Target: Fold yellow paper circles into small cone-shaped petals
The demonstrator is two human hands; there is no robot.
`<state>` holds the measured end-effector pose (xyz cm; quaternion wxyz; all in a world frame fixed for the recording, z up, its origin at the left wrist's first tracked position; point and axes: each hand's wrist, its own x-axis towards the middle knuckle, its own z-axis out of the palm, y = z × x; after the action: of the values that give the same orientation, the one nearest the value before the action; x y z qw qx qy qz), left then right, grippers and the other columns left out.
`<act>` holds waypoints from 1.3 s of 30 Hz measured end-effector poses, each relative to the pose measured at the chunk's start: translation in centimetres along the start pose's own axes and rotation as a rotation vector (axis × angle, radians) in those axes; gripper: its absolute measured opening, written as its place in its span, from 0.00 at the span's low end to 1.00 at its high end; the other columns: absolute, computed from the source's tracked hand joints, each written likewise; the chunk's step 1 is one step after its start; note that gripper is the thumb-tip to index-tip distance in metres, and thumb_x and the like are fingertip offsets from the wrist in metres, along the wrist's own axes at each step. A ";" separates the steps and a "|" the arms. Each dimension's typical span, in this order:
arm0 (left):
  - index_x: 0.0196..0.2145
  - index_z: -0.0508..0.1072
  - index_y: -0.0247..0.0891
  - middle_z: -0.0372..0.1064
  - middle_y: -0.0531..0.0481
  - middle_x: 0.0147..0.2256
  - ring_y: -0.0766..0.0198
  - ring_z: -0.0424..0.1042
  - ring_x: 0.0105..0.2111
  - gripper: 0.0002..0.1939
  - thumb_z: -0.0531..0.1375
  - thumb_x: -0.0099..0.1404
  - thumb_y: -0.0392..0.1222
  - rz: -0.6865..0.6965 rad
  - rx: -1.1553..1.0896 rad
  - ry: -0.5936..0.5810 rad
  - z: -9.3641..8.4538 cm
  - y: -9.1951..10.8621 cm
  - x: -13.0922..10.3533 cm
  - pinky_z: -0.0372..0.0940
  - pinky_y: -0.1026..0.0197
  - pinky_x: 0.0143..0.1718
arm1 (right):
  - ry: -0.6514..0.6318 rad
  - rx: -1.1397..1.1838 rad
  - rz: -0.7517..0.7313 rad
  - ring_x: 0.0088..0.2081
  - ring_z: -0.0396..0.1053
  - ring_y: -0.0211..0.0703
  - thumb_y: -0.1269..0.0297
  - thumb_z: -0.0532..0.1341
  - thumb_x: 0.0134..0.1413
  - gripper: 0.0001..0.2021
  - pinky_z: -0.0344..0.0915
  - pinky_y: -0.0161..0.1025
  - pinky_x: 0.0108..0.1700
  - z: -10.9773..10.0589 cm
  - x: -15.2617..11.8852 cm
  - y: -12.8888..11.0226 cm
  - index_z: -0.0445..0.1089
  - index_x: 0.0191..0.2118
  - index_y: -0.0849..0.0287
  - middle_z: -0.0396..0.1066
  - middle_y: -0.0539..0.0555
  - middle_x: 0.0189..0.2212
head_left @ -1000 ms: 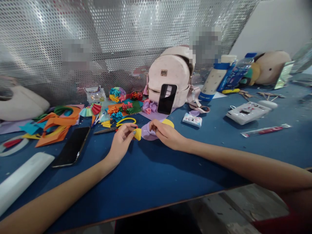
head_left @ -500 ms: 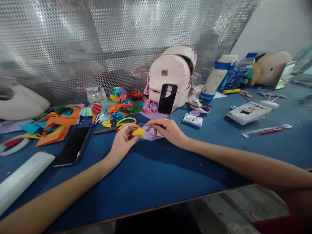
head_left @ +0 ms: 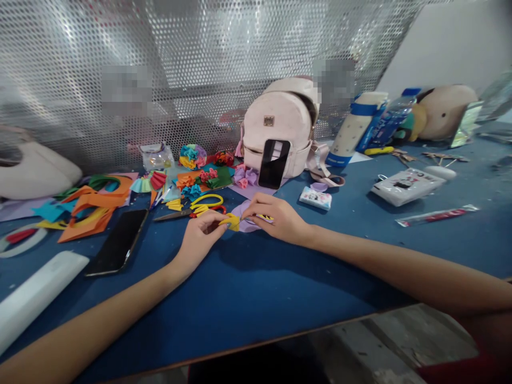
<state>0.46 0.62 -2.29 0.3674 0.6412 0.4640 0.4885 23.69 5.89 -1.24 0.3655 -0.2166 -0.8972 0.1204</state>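
Observation:
My left hand [head_left: 202, 237] pinches a small piece of folded yellow paper [head_left: 232, 222] between thumb and fingertips. Over the paper's right side is my right hand [head_left: 280, 220], its fingers closed. A small yellow-and-dark thing [head_left: 265, 217] peeks out at the right palm, its kind unclear. Behind the fingers, a piece of purple paper [head_left: 248, 226] is partly hidden. Just beyond my left hand lie scissors with yellow handles [head_left: 208, 201], blades to the left, and a red handle or loop [head_left: 219, 209] beside them.
Coloured paper strips [head_left: 94, 205], paper flowers [head_left: 193, 156] and a black phone [head_left: 118, 242] lie to the left. A second phone [head_left: 274, 164] leans on a pale backpack [head_left: 276, 122]. Rightward are a tissue pack [head_left: 315, 198], a white pouch [head_left: 406, 185] and bottles [head_left: 354, 130].
My right hand's fingers have come leftward and closed in at the yellow paper. The yellow paper looks more bunched, and my left fingers still pinch it.

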 end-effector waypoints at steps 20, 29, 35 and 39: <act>0.35 0.80 0.39 0.75 0.48 0.35 0.59 0.75 0.37 0.05 0.64 0.62 0.38 0.119 0.100 -0.037 0.0 -0.4 0.2 0.67 0.58 0.41 | -0.018 -0.039 -0.135 0.35 0.74 0.38 0.63 0.55 0.72 0.10 0.65 0.34 0.39 -0.1 -0.3 0.0 0.74 0.43 0.59 0.78 0.53 0.34; 0.37 0.82 0.40 0.75 0.50 0.33 0.61 0.74 0.36 0.06 0.63 0.65 0.37 0.224 0.266 -0.120 0.5 1.1 -0.5 0.66 0.59 0.42 | -0.084 -0.088 -0.115 0.32 0.72 0.37 0.60 0.55 0.72 0.12 0.60 0.34 0.36 -0.3 -0.2 -0.3 0.74 0.40 0.59 0.76 0.52 0.30; 0.40 0.80 0.40 0.79 0.50 0.34 0.61 0.76 0.35 0.08 0.65 0.61 0.35 0.119 0.190 -0.049 0.2 0.5 -0.4 0.68 0.60 0.41 | -0.114 -0.135 -0.066 0.31 0.72 0.37 0.64 0.59 0.68 0.07 0.58 0.34 0.35 0.0 -0.4 -0.2 0.73 0.39 0.57 0.77 0.50 0.30; 0.39 0.80 0.40 0.79 0.51 0.35 0.62 0.78 0.35 0.08 0.65 0.60 0.35 0.104 0.144 -0.028 0.2 0.4 -0.5 0.70 0.62 0.42 | -0.134 -0.114 -0.029 0.29 0.72 0.37 0.66 0.61 0.66 0.04 0.57 0.33 0.33 0.6 -0.6 -0.3 0.72 0.39 0.56 0.77 0.48 0.29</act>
<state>0.71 0.04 -2.06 0.3013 0.6959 0.4588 0.4631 23.61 5.28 -1.89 0.2936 -0.2155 -0.9280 0.0779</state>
